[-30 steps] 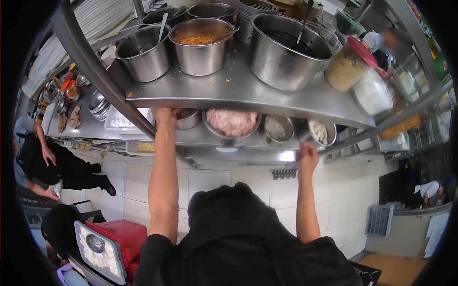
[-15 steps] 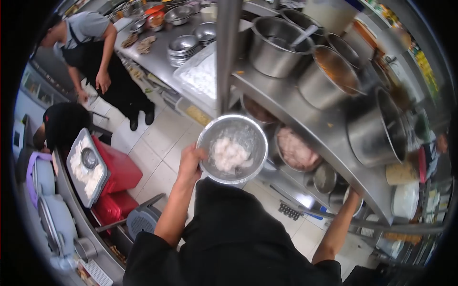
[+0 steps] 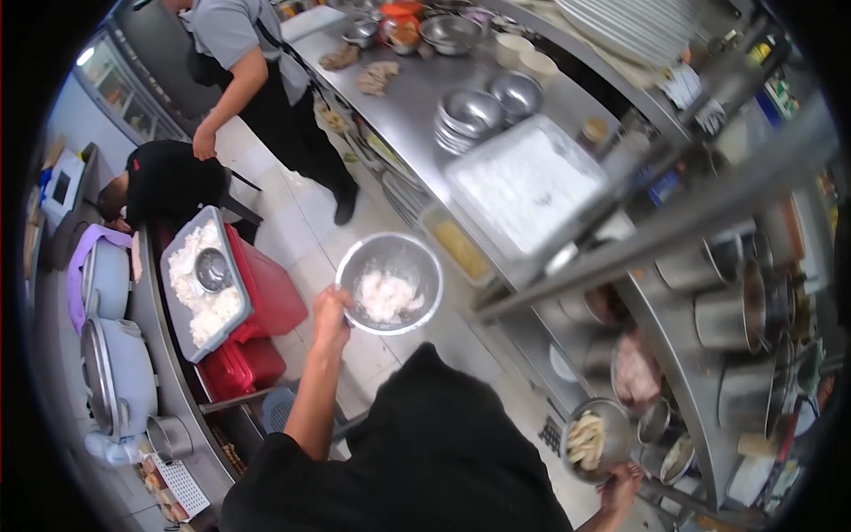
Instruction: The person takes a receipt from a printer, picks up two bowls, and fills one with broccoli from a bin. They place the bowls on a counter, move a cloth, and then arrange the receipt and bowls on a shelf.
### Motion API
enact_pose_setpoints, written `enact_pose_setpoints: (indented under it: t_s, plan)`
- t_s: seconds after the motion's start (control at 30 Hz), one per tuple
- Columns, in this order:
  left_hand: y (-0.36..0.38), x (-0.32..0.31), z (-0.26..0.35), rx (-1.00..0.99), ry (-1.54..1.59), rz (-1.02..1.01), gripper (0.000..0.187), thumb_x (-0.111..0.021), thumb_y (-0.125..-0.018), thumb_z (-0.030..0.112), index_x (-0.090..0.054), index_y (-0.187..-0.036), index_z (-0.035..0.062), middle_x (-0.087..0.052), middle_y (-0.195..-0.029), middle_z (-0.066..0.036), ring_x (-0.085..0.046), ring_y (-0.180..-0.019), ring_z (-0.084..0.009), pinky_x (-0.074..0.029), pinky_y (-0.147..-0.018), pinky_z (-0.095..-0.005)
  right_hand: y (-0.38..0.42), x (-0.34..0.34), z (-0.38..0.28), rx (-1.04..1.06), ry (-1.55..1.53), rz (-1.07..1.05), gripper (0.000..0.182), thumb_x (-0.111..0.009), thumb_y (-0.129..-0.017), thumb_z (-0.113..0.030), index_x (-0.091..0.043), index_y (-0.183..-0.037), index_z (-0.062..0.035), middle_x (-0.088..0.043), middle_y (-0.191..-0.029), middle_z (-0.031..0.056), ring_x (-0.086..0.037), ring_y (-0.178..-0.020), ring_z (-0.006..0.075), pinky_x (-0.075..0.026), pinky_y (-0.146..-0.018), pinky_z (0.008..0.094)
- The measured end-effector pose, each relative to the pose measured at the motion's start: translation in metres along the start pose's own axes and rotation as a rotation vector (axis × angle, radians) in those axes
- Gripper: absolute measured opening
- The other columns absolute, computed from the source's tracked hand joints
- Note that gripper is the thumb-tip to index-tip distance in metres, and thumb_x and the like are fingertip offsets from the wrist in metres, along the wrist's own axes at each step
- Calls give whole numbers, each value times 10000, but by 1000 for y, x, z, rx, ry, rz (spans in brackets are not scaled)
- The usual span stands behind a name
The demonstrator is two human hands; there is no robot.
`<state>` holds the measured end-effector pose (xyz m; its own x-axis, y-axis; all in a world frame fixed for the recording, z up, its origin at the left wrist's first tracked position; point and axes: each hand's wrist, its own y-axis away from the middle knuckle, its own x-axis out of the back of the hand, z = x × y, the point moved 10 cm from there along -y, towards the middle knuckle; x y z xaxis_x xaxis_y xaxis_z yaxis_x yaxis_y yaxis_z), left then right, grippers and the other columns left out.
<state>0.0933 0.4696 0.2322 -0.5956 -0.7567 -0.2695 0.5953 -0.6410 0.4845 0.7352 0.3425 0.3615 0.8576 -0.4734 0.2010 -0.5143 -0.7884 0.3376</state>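
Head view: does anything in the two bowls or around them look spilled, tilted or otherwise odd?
Nothing stands out. The left hand holds the steel bowl of white pieces by its rim, roughly level; the right hand holds a second bowl of pale strips. No spill shows on the floor.

Two hands up, left hand (image 3: 330, 317) and right hand (image 3: 618, 486), each carrying one of two filled steel bowls (image 3: 390, 282) (image 3: 592, 439), while two co-workers (image 3: 244, 53) (image 3: 164, 182) share the floor.
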Motion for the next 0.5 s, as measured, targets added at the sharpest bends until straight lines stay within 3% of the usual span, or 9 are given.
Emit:
enact_pose_setpoints:
  t_s: [0.03,0.27,0.33,0.43,0.47,0.5]
  plan:
    - [-5,0,17,12,-58,18,221,-496,-611,-13,-572,-818,-23,-535,-638,-61,-462,-436,-133,-332,-352,-252,0,-31,19,-95,-66,-79,113,-584,-650,-66,-615,-705,28,-600,-576,120,-443,-282,156,-355,-241,282]
    - [-103,-22,73,-22,169,-27,158,-520,-620,-1,-547,-776,2,-525,-687,-64,-475,-504,-143,-347,-389,-266,0,-298,3,-227,-29,-354,122,-580,-682,-5,-640,-782,30,-589,-597,71,-474,-351,127,-356,-320,236]
    - [-129,-26,93,4,214,-52,143,-524,-629,10,-531,-772,24,-509,-676,-52,-497,-564,-145,-391,-455,-264,-16,-362,-10,-191,-19,-441,120,-578,-680,5,-643,-780,19,-582,-596,56,-462,-355,108,-361,-325,237]
    - [-189,-4,123,-62,342,29,171,-516,-606,22,-532,-773,55,-519,-688,-37,-501,-506,-166,-412,-414,-279,-41,-452,-38,-49,-45,-483,113,-575,-686,-2,-646,-774,3,-567,-592,26,-441,-378,75,-348,-331,227]
    - [-199,-3,145,-72,294,-41,138,-512,-611,24,-529,-742,67,-521,-674,-27,-509,-503,-165,-407,-416,-260,-44,-480,-51,-49,-19,-506,110,-579,-690,-13,-646,-776,-2,-565,-597,18,-441,-392,69,-342,-339,218]
    - [-214,3,161,-82,337,38,132,-510,-618,31,-534,-743,64,-528,-665,-24,-518,-499,-161,-398,-405,-257,-51,-512,-65,-45,0,-532,107,-582,-694,-24,-647,-778,-6,-564,-602,10,-440,-407,62,-337,-346,209]
